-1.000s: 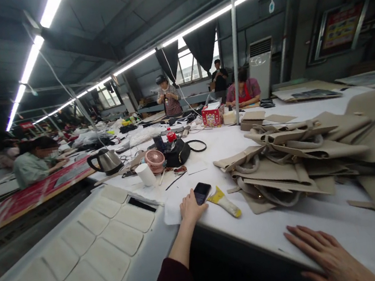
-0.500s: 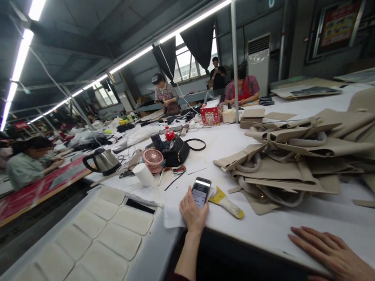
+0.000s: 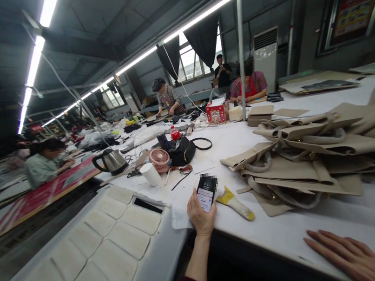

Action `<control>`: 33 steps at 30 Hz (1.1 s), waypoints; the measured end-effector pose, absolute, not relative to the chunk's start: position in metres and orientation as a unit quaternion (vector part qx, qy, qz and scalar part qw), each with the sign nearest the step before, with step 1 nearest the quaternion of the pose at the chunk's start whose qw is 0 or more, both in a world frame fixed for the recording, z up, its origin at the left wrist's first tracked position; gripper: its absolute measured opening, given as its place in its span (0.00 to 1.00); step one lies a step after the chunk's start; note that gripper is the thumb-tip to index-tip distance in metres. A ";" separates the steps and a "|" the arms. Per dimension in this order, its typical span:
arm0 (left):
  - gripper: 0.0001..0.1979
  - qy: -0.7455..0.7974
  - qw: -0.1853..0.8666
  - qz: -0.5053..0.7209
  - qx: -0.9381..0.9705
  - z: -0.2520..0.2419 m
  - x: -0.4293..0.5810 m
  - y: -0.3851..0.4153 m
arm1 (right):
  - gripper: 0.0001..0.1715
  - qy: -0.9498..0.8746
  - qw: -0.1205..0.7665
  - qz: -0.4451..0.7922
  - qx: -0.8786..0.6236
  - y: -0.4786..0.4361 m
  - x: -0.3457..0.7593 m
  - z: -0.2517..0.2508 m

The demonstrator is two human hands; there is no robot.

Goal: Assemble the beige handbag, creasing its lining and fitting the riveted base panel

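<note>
My left hand (image 3: 200, 214) is closed round a smartphone (image 3: 206, 192) with its screen lit, lifted a little off the white table (image 3: 293, 232). A yellow-capped tube (image 3: 235, 202) lies just right of the phone. My right hand (image 3: 349, 255) rests flat on the table near its front edge, fingers spread and holding nothing. A heap of beige bag parts (image 3: 302, 156) with handles lies behind my right hand.
Past the phone stand a white cup (image 3: 150, 174), a pink fan (image 3: 160, 159), a black bag (image 3: 182, 151) and a kettle (image 3: 110, 162). Padded white panels (image 3: 110, 236) lie at the left. A pole (image 3: 241, 41) rises mid-table. Other people work at the far end and the left bench.
My left hand has picked the phone up from the table and tilted it; its screen went from dark to lit. My right hand stayed flat. The view shifted slightly.
</note>
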State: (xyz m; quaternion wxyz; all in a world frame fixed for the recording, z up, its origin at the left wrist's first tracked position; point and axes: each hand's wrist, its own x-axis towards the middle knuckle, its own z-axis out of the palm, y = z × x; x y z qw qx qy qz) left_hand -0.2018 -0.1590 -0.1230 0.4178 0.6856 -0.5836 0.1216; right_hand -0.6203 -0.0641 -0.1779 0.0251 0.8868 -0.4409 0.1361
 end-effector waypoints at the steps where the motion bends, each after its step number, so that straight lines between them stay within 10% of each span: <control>1: 0.42 -0.582 0.421 0.124 0.685 -0.124 -0.201 -0.159 | 0.44 -0.443 0.018 0.143 0.885 -0.064 -0.621 -0.180; 33: 0.40 -0.554 0.427 0.113 0.706 -0.126 -0.206 -0.159 | 0.44 -0.460 -0.040 0.135 0.877 -0.058 -0.616 -0.160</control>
